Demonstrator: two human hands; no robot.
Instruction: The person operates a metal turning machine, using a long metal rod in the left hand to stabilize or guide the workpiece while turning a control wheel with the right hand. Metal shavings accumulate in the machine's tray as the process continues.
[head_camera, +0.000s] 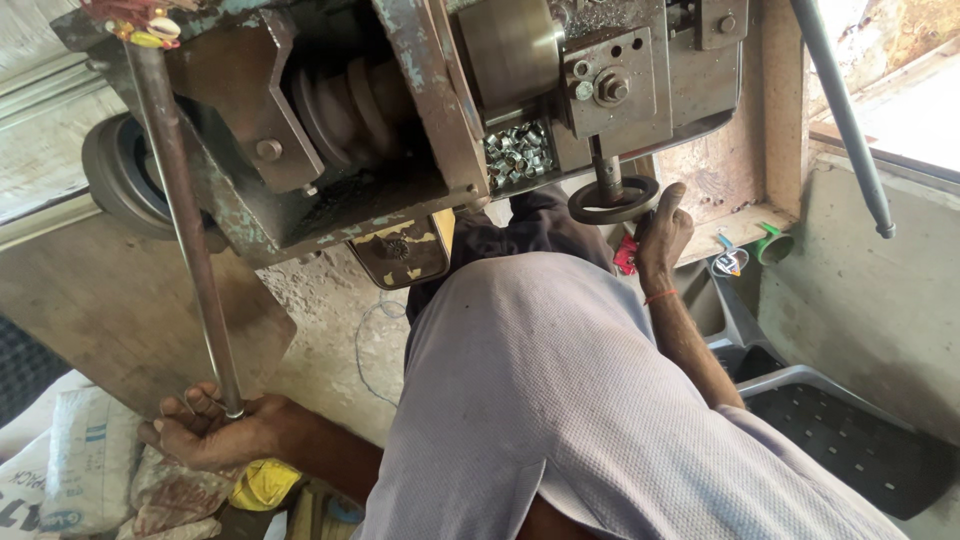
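Note:
My left hand (205, 430) is closed around the lower end of a long rusty metal rod (185, 220), which runs up to the old grey-green machine (400, 100). My right hand (660, 235) grips the rim of a small dark handwheel (612, 200) on a shaft under the machine's right block. A pile of small shiny metal rings (518, 152) lies in the machine just left of that shaft. A stepped belt pulley (350, 105) sits inside the frame. My lavender shirt (560, 400) fills the lower middle and hides the floor beneath.
A grey bar (845, 110) slants down at the upper right. Dark plastic crates (850, 440) stand at the lower right, with a green cup (772, 245) above them. White sacks (80, 460) and a yellow cloth (262, 483) lie at the lower left. A black wheel (115, 170) is mounted at left.

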